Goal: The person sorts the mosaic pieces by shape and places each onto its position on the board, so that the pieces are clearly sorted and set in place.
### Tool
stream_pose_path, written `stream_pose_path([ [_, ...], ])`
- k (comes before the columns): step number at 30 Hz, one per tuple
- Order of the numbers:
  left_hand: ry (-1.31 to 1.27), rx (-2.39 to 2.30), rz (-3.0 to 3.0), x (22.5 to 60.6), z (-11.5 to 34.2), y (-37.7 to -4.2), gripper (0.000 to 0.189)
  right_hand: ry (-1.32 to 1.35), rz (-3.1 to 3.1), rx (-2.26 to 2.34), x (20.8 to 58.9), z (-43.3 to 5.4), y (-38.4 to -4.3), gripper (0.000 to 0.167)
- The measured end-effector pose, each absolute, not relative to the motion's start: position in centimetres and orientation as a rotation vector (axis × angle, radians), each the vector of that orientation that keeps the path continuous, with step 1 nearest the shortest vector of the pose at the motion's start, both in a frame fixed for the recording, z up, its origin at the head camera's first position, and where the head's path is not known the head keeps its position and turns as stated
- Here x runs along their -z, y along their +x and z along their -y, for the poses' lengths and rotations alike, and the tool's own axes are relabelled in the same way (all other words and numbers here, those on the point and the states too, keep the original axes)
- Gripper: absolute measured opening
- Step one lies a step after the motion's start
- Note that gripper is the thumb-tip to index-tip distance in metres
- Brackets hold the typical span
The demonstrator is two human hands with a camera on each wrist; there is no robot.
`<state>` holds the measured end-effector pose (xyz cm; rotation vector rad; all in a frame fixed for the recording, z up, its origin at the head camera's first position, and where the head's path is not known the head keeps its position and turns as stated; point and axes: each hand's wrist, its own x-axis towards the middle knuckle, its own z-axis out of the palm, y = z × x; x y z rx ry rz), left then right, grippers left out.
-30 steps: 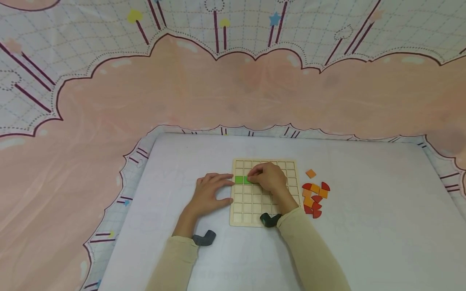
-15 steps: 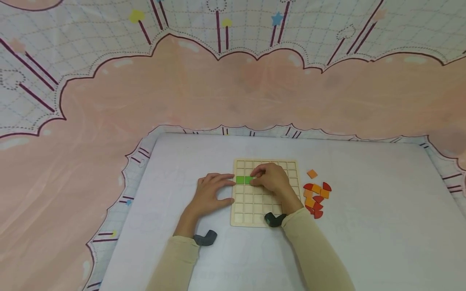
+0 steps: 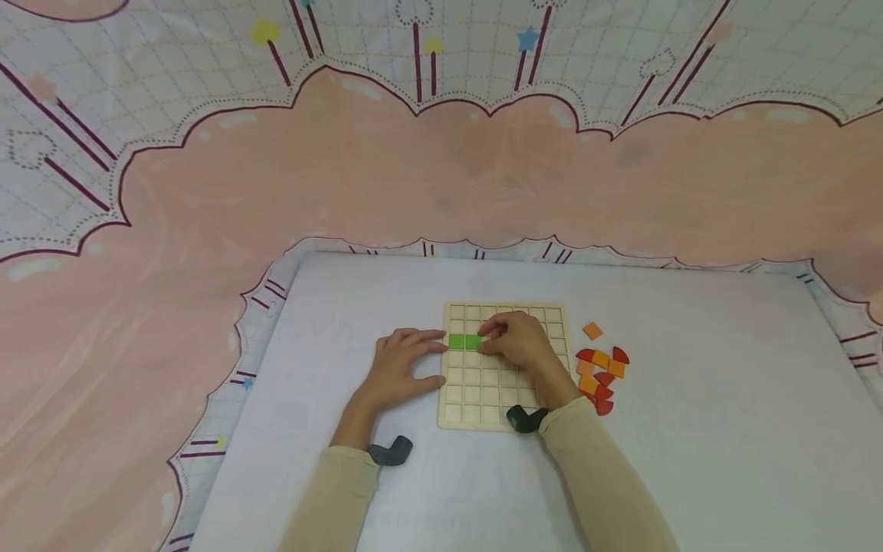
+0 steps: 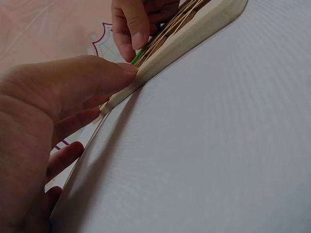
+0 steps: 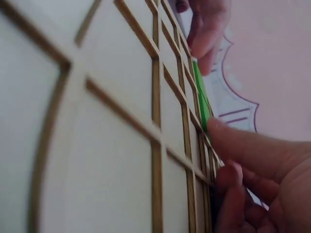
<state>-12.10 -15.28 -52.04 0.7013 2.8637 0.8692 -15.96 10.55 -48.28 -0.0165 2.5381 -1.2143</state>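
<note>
A pale wooden board (image 3: 474, 392) with square cells lies flat on the table. Two green square tiles (image 3: 457, 342) sit side by side in one row from its left edge. My left hand (image 3: 396, 368) has its fingers spread, with the fingertips touching the board's left edge; the left wrist view shows the thumb (image 4: 124, 73) there too. Curled over the board, my right hand (image 3: 517, 337) has thumb and index finger at the right end of the second green tile (image 5: 201, 109). In the right wrist view, the thumb touches this tile; the index fingertip is hidden.
To the right of the board lies a loose group of orange square tiles (image 3: 589, 385) and red quarter-circle tiles (image 3: 604, 408). One orange tile (image 3: 592, 330) lies apart, farther back. A white cloth (image 3: 704, 399) covers the table, and a pink patterned cloth (image 3: 441, 176) is behind.
My right hand has slid slightly right along the row, so more of the second green tile shows. The left hand stays at the board's edge. The whole view has shifted slightly.
</note>
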Motion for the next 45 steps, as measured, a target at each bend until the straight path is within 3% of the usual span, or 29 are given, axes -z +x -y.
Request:
stream_pose_path([
  [8, 0.705, -0.88, -2.869, 52.2, 15.4, -12.2, 0.052, -0.213, -2.432, 1.358, 48.2, -15.1, -16.1, 0.029],
  [24, 0.711, -0.886, -2.865, 52.3, 15.4, -12.1, 0.051, 0.057, -2.648, 1.076, 45.8, -26.2, -14.7, 0.042],
  [37, 0.706, -0.897, -2.87, 52.0, 15.4, -12.0, 0.052, 0.132, -2.642, 0.982, 47.0, -28.0, -15.1, 0.042],
  [45, 0.702, -0.889, -2.861, 51.9, 15.2, -12.0, 0.052, 0.034, -2.649, 0.917, 47.7, -28.7, -15.6, 0.039],
])
